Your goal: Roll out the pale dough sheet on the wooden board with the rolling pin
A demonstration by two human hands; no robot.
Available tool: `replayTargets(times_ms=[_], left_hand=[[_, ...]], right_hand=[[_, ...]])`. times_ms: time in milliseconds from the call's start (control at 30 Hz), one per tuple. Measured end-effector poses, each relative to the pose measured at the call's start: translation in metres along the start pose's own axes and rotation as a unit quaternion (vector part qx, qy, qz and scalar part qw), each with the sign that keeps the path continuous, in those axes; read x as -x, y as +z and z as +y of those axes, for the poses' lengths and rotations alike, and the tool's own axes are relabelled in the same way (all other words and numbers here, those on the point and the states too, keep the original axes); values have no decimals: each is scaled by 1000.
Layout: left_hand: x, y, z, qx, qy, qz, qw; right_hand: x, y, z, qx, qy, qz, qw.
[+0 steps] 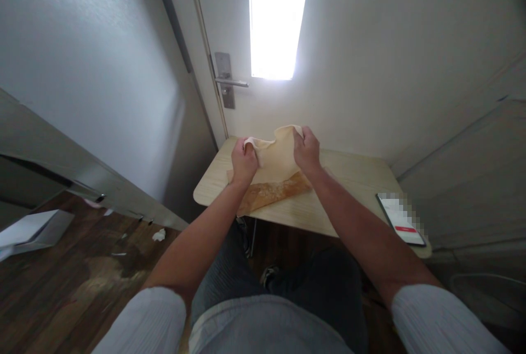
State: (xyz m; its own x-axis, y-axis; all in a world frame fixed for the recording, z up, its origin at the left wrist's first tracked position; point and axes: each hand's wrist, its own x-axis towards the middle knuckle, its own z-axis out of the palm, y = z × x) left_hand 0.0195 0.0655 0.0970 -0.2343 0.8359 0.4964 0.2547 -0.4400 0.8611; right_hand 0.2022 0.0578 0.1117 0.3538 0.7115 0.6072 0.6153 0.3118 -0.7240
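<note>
A limp cream-coloured sheet hangs between my two hands above the small table; I cannot tell whether it is cloth or dough. My left hand has its fingers closed around the upper left edge, which folds over at the grip. At the upper right corner, my right hand grips the sheet the same way. The top edge sags and wrinkles in between. Under its lower part lies a brown, mottled flat piece with whitish patches, reaching the table's near edge; its material is unclear.
The pale wooden table stands against a door with a metal handle. A phone or tablet lies at the table's right end. A white box-like object and crumpled paper are on the floor at left.
</note>
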Motion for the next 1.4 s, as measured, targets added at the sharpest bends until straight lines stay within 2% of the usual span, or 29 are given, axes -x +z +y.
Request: replayTargets(times_ms=[433,833,1400], left_hand=[[-4,4,12,2,-3,-15,1000],[-7,5,26,3,6,2,1000],[-33,19,40,13,-4,1,1000]], right_hand=[[-5,-15,-8,-11,-8,21,1000],[-10,-21,-21,2,-15,39,999],[-32,-19,-23,-28,-31,70,997]])
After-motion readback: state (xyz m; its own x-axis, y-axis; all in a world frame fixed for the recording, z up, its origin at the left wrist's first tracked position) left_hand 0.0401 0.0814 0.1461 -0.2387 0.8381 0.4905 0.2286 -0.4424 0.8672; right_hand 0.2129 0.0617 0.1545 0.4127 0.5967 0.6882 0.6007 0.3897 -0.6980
